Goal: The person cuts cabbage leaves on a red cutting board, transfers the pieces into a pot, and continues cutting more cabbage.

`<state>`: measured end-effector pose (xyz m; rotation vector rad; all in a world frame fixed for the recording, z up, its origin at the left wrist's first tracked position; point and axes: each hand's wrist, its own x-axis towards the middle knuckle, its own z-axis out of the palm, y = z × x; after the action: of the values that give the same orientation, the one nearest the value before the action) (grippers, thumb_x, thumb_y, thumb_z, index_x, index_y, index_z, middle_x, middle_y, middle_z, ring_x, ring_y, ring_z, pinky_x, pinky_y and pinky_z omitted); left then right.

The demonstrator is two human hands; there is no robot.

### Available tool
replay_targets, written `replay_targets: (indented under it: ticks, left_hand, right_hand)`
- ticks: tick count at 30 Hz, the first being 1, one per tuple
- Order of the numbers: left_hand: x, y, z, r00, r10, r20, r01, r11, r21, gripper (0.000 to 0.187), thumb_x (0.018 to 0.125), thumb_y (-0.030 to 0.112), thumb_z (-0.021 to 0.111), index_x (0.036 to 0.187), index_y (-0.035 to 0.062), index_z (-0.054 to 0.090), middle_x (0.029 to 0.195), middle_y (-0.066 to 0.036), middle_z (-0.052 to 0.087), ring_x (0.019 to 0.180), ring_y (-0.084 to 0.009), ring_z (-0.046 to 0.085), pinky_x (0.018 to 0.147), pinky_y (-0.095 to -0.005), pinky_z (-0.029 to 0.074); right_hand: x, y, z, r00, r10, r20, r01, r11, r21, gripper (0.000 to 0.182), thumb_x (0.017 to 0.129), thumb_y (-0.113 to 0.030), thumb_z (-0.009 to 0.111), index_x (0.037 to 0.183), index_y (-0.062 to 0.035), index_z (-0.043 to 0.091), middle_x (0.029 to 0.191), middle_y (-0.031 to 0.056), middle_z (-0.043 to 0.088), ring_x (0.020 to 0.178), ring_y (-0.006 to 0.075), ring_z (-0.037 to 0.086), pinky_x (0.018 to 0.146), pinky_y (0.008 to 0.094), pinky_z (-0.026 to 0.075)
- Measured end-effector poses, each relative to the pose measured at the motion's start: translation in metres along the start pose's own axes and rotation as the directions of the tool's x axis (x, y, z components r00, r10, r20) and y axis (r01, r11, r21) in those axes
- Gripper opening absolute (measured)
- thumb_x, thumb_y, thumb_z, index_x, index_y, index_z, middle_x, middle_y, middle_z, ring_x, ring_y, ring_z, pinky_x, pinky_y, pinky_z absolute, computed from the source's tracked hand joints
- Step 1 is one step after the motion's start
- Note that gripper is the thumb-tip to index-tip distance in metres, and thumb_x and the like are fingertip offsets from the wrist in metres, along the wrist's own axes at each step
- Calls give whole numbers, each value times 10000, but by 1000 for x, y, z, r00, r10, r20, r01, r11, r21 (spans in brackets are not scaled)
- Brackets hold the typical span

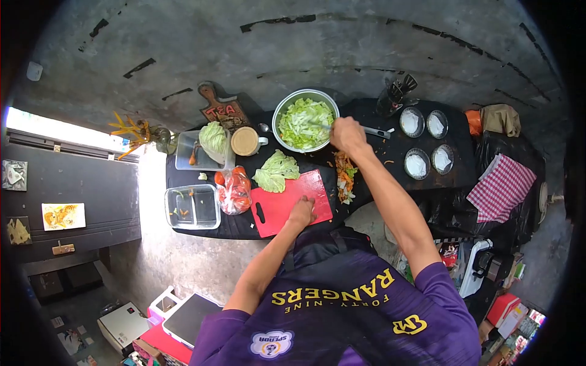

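Note:
My right hand (349,135) is closed at the right rim of a metal pot (276,131), gripping what looks like a knife. Its greyish blade (320,125) reaches left over the chopped cabbage (302,116) inside. From behind that hand, a metal handle (377,132) sticks out to the right. My left hand (302,211) rests with fingers spread on a red cutting board (274,210). A loose cabbage leaf (276,171) overlaps the board's upper edge. Carrot and vegetable scraps (345,177) lie to the right of the board.
Left of the board are a bag of tomatoes (234,190), a divided clear container (167,207), a cabbage piece (213,141) in a plastic tub (186,149) and a lidded mug (245,141). Several glass bowls (412,122) with white contents and a utensil holder (387,102) stand right.

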<state>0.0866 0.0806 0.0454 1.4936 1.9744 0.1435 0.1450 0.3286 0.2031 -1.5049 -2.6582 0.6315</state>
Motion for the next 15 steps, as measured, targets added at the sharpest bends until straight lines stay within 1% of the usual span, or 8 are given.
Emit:
replay_targets:
  ticks: [1,2,4,7,8,10,13,15]
  left_hand:
    - [-4,-5,10,1000,-29,3,29,999,18,293,794,141,680,1061,25,640,1058,-205,610,1061,-369,595,891,-440,518]
    - [-3,-13,17,999,-45,8,45,999,-28,275,799,129,664,1053,27,640,1057,-202,612,1033,-372,608,868,-444,527]
    - [-1,-23,20,997,-78,20,80,989,-126,240,809,105,633,1037,30,639,1055,-197,615,977,-378,635,823,-454,543]
    - [8,-45,37,996,86,-17,-87,995,-52,214,812,78,594,1017,29,628,1050,-205,614,909,-390,653,779,-471,551]
    - [8,-47,43,998,57,4,-57,998,-38,200,811,81,589,998,22,629,1050,-211,613,911,-391,652,780,-471,550]
    - [0,-30,20,999,3,42,-3,1000,1,176,810,87,580,959,7,630,1048,-223,609,915,-393,652,782,-473,548]
    - [-7,-25,17,998,-32,-48,30,999,-30,204,816,145,599,915,-30,634,1111,-243,605,879,-406,648,790,-494,540]
    - [-8,-28,21,988,-52,-147,45,998,-45,221,809,182,621,855,-33,638,1012,-238,632,850,-400,653,765,-478,538]
  right_hand:
    - [1,1,-3,1000,16,-23,-16,1000,0,217,799,-151,609,878,20,716,895,296,667,869,440,667,798,492,544]
    - [2,1,-4,999,23,-42,-23,1000,2,214,796,-163,616,884,0,723,885,286,669,861,437,666,797,492,543]
    - [-4,-2,-7,998,-52,-24,52,998,18,207,792,-170,623,886,-17,727,873,271,672,845,435,664,787,489,542]
    - [-18,-9,-7,981,-183,66,181,983,37,205,813,-149,613,877,16,717,871,285,670,849,431,671,770,481,545]
    - [-18,-6,-1,989,-143,42,142,989,36,206,817,-153,611,880,12,717,872,285,670,847,431,670,769,485,544]
    - [-12,0,9,998,-61,-14,62,997,40,207,825,-160,606,885,5,717,874,286,668,842,432,668,769,492,542]
    - [-25,0,7,988,-85,-132,101,988,118,211,841,-170,597,892,-5,718,872,282,668,837,435,665,766,499,540]
    - [-28,5,5,998,-56,-36,59,993,102,218,852,-175,591,896,-2,716,874,278,668,840,440,661,769,500,537]
